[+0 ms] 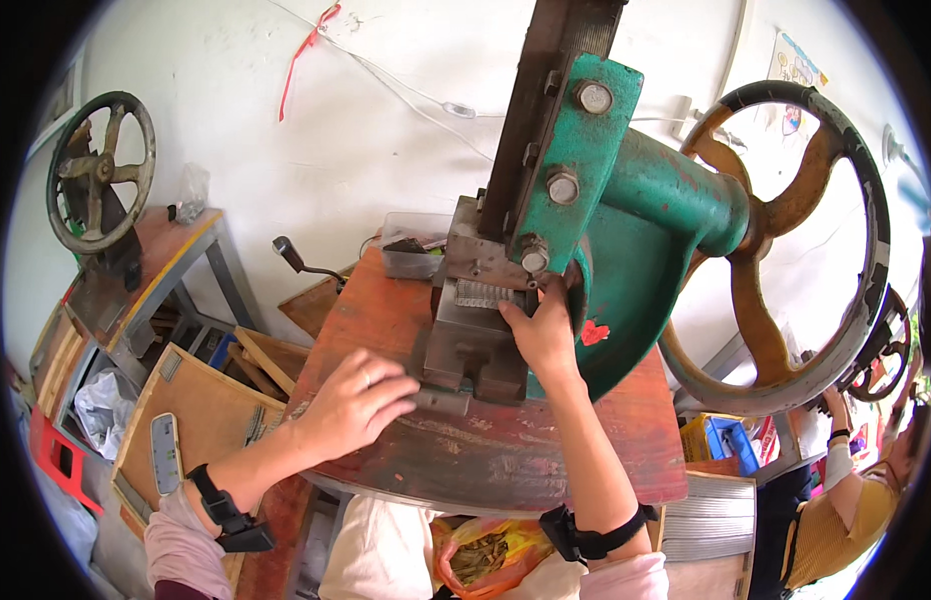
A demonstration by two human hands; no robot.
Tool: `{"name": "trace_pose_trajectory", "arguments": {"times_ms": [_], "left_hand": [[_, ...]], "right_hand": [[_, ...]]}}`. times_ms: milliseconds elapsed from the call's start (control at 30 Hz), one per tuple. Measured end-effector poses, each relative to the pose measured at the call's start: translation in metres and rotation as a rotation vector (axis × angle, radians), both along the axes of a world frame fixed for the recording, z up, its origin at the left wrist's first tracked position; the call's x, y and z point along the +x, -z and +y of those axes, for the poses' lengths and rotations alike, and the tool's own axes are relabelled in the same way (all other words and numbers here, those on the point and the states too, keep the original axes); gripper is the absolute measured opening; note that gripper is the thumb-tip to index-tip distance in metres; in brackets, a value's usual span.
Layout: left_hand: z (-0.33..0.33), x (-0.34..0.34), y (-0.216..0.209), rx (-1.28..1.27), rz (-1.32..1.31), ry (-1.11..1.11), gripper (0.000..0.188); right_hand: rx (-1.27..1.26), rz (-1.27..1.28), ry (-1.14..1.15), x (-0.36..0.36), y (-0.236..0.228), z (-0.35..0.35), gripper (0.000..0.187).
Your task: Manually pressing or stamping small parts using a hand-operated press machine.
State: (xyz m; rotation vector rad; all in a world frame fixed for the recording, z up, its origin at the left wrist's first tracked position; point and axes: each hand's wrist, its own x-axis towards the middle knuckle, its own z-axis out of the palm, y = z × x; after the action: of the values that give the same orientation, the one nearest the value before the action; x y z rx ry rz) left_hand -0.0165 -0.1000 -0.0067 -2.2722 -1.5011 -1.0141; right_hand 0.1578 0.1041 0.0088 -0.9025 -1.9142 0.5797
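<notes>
The left grip (368, 395) is hovering, half-open, over the counter (351, 310); a ridged metal piece (481, 294) is lying in the green press (651, 180); the right grip (527, 303) is resting at its right end, pinching or not I cannot tell; edge guiding, clear of overhead tooling (486, 260), is probably serving best.

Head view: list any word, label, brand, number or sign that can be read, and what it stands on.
No words or numbers are clear enough to quote.
Green hand press: red heart-shaped sticker, no lettering visible.
Bolt heads: any stamped marks are too small to read.
Wall poster: colourful drawing; any print is too small.
Red-and-white package: too blurred to read.
</notes>
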Motion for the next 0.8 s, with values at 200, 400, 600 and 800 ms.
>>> {"name": "trace_pose_trajectory", "arguments": {"times_ms": [200,400,600,800], "left_hand": [[0.068,0.001,-0.029,0.052,-0.149,-0.093,0.025],[0.099,0.003,-0.034,-0.24,-0.263,-0.375,0.04],[0.109,0.02,-0.024,-0.369,-0.165,-0.448,0.047],[0.109,0.003,-0.022,-0.415,-0.298,-0.385,0.057]], "right_hand": [[-0.085,0.074,-0.034,0.002,-0.002,-0.021,0.075],[-0.155,-0.015,-0.216,0.07,-0.02,-0.087,0.076],[0.046,-0.128,-0.064,0.166,-0.066,-0.121,0.066],[0.601,-0.031,0.243,0.248,-0.143,-0.132,0.039]]}}
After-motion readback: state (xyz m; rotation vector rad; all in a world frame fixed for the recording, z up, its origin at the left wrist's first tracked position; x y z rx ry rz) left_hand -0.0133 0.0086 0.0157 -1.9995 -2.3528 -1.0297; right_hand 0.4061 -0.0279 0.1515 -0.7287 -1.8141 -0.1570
